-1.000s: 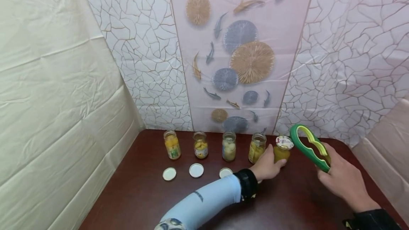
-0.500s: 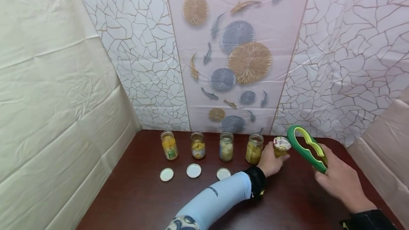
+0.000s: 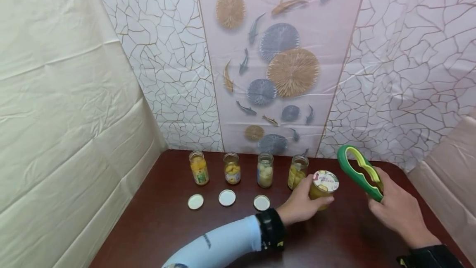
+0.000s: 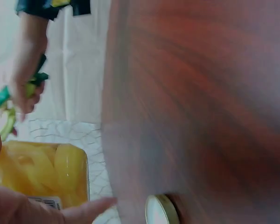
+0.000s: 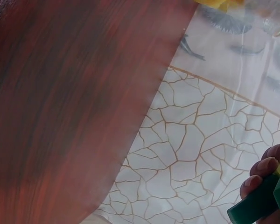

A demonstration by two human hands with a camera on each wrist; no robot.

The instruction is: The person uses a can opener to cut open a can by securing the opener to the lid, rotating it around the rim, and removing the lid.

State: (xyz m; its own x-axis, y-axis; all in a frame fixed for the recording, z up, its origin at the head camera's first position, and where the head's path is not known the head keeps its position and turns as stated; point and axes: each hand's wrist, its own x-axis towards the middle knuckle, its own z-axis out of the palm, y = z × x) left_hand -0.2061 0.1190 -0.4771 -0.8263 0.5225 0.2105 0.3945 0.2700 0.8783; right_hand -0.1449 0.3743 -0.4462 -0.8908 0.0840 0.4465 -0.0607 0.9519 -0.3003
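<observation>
My left hand (image 3: 302, 202) grips a lidded glass jar (image 3: 322, 193) of yellow fruit pieces, its fingers around the side and its printed lid (image 3: 325, 180) facing up. In the left wrist view the yellow pieces and part of a barcode label show through the same jar (image 4: 46, 170). To the right, my right hand (image 3: 399, 208) holds a green jar opener (image 3: 358, 173) by one end, raised above the table and apart from the jar. Only some fingertips (image 5: 256, 175) and a piece of the dark green opener (image 5: 254, 203) appear in the right wrist view.
Several lidless jars stand in a row at the back: orange fruit (image 3: 199, 168), yellow pieces (image 3: 232, 169), pale fruit (image 3: 265, 171) and another yellow one (image 3: 296, 173) close to my left hand. Loose lids (image 3: 227, 197) lie in front on the dark red table (image 3: 156, 226). Cloth walls enclose it.
My left hand has closed around the lidded jar and brought it toward me and slightly left, out of the row. My right hand with the jar opener has stayed nearly still.
</observation>
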